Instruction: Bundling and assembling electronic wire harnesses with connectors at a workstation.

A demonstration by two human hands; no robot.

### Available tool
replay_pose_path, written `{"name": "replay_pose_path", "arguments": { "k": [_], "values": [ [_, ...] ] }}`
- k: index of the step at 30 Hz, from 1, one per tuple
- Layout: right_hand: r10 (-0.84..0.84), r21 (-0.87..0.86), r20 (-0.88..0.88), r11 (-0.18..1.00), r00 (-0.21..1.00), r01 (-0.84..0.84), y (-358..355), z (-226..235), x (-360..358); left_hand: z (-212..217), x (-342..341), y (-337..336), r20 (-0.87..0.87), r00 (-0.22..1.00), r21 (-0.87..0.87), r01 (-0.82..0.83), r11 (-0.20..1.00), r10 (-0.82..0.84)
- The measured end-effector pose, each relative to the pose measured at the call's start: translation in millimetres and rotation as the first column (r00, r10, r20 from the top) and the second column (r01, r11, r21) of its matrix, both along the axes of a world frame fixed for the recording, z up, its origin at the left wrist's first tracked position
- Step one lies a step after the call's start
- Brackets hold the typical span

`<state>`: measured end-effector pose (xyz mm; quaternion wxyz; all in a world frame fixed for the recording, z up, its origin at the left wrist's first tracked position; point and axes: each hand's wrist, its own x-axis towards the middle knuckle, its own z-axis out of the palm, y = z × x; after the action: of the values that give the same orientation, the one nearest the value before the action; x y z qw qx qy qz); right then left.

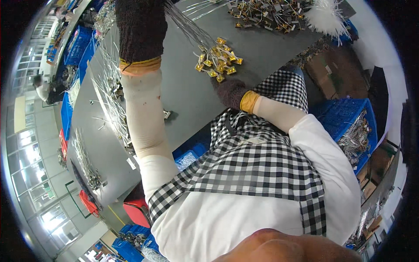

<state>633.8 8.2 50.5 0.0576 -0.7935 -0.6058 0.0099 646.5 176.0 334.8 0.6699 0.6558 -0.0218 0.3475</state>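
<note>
Wire bundle point(192, 27) with gold-coloured end pieces point(218, 59), fanned on a grey table point(183, 91), seen from above the wearer's head. Left hand point(140, 28), in a dark knitted glove with a yellow cuff, rises at twelve o'clock; it appears closed about the upper run of the wires, though the fingers leave the frame and the grip cannot be told for certain. Right hand point(231, 92), gloved alike, rests on the table just at six o'clock of the gold cluster, fingers curled toward it; whether it pinches a piece cannot be told.

Progress, as a judgement: one bundle is gathered with its ends lying together, which suggests sorting or aligning is midway. A larger loose heap of similar parts point(266, 13) lies at one o'clock of the cluster, well apart, and looks unprocessed. Long rows of laid-out wires point(111, 87) run along the table at nine o'clock of the left forearm, seemingly already arranged.

Room: bare grey surface lies between the two forearms and around the cluster on its six and three o'clock sides. The table's near edge passes just beside the right wrist, under the checked apron point(253, 161). A blue crate point(349, 122) holding more wire stands off the table at four o'clock of the right hand, near the elbow.
</note>
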Motion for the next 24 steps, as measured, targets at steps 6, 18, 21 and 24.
{"name": "replay_pose_path", "arguments": {
  "k": [6, 18, 21, 24],
  "values": [
    [0.061, -0.134, 0.163, 0.99, 0.985, -0.039, -11.4, 17.3, -1.1, -1.6, -12.8, 3.6, -0.048, 0.998, 0.038, -0.04, 0.998, 0.042],
    [-0.224, 0.009, -0.483, 0.965, 0.846, 0.261, -22.6, 25.4, 58.6, -2.0, -2.3, 12.7, -0.075, 0.993, -0.011, 0.091, 0.996, -0.091],
    [-0.102, -0.007, -0.394, 0.994, 0.913, 0.108, -7.3, 10.1, 72.6, 0.6, -6.1, 16.3, -0.073, 0.994, 0.004, 0.08, 0.997, -0.08],
    [-0.125, 0.155, -0.482, 0.962, 0.867, 0.224, -5.9, -16.9, 74.2, -1.6, 7.1, 21.4, -0.071, 0.991, 0.006, 0.11, 0.994, -0.109]
  ]
}}
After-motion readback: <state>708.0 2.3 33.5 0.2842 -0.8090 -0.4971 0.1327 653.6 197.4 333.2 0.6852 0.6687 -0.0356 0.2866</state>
